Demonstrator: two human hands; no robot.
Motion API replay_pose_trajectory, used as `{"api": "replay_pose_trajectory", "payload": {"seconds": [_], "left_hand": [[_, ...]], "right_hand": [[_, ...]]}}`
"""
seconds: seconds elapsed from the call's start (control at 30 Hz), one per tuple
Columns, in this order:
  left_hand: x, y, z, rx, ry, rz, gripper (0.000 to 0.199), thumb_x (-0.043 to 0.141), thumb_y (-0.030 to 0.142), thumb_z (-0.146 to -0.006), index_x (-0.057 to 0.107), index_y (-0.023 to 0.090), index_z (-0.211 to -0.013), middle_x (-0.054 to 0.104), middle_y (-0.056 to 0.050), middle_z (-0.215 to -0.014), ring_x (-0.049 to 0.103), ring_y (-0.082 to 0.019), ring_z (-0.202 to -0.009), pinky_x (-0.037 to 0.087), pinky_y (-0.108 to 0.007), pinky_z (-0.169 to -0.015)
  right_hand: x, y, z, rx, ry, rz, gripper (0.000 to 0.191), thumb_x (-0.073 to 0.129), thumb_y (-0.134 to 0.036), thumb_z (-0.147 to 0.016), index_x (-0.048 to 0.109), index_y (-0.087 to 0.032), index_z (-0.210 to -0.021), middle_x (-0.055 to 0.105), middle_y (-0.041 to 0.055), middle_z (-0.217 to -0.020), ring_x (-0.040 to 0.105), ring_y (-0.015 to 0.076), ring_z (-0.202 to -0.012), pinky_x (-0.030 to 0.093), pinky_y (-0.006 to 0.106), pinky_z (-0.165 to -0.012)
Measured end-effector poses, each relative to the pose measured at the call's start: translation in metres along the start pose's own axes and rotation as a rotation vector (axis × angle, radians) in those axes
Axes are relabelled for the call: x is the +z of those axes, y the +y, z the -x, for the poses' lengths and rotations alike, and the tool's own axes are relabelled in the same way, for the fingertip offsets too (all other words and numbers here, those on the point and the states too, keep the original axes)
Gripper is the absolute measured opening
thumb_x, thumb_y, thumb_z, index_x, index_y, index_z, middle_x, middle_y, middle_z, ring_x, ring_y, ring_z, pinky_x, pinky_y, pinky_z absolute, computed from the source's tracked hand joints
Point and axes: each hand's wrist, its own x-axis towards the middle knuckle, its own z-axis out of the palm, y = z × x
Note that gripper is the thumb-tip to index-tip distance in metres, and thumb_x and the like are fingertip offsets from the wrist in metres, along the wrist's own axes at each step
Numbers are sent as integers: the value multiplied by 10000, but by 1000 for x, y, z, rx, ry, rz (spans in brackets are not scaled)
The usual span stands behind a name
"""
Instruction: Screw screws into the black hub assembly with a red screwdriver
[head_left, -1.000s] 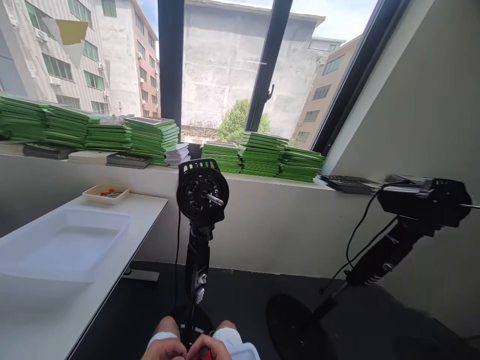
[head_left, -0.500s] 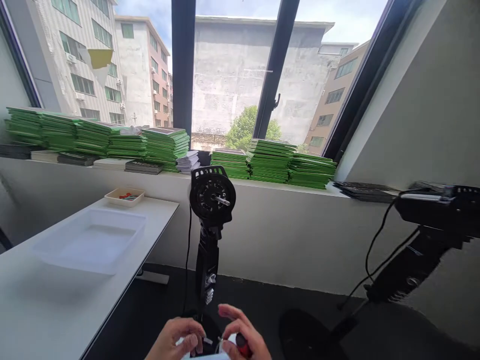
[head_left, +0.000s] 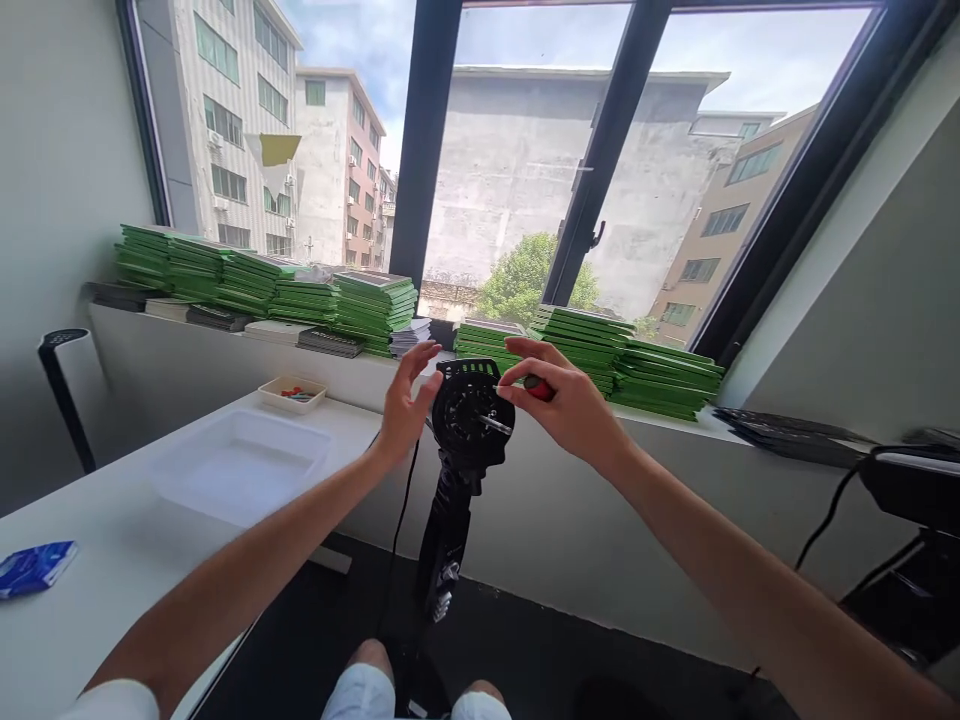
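Note:
A black fan motor head (head_left: pixel 466 412) on a black stand (head_left: pixel 445 548) stands on the floor in front of me, its metal shaft pointing toward me. My left hand (head_left: pixel 405 402) is raised at the motor head's left side, fingers spread, close to it or touching it. My right hand (head_left: pixel 564 400) is at its right side and grips a red-handled tool (head_left: pixel 537 388), which looks like a screwdriver, with the fingertips at the housing's upper right edge.
A white table (head_left: pixel 90 560) at the left carries a white tray (head_left: pixel 238 464), a small tray of parts (head_left: pixel 293 393) and a blue packet (head_left: pixel 33 566). Green stacks (head_left: pixel 375 310) line the window sill. A second black fan stand (head_left: pixel 911 500) is at the right.
Both hands have risen from my lap to the fan motor head, the right one carrying the red-handled tool. The view has shifted left and up.

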Motion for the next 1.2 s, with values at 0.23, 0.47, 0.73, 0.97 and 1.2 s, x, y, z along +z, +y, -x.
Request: {"api": "replay_pose_trajectory", "payload": {"seconds": [0.23, 0.47, 0.73, 0.97, 1.2], "left_hand": [[0, -22, -15, -165, -371, 47, 583, 688, 311, -818, 498, 203, -1359, 656, -55, -1159, 606, -202, -1032, 490, -305, -916], [2, -20, -13, -146, -350, 87, 528, 609, 213, -801, 494, 208, -1316, 613, -35, -1148, 560, -178, -992, 454, -280, -885], [-3, -19, -20, -153, -392, -47, 508, 600, 237, -810, 510, 232, -1309, 618, -26, -1126, 561, -188, -953, 468, -282, -822], [-2, -16, -23, -115, -405, -63, 498, 584, 242, -824, 508, 213, -1315, 625, -41, -1166, 573, -213, -1030, 465, -312, -905], [-3, -17, -24, -124, -412, -53, 518, 598, 252, -822, 497, 213, -1328, 626, -41, -1168, 570, -216, -1033, 469, -309, -893]], "right_hand": [[13, 1, -20, -159, -237, 445, 164, 539, -321, -947, 686, -249, -940, 484, 44, -1555, 666, 233, -1114, 544, 349, -784], [12, 2, -28, -190, -291, 438, 224, 476, -337, -967, 672, -229, -968, 543, 82, -1506, 686, 229, -1034, 531, 360, -753], [15, 1, -40, -49, -318, 365, 182, 540, -332, -901, 676, -215, -871, 620, 80, -1396, 675, 203, -915, 528, 359, -740], [16, 4, -43, 20, -322, 230, 160, 560, -335, -872, 642, -210, -818, 609, 84, -1382, 662, 221, -1002, 518, 380, -831], [22, 12, -44, 39, -269, 166, 136, 591, -336, -826, 606, -213, -771, 609, 91, -1303, 631, 226, -1054, 502, 406, -928]]}}
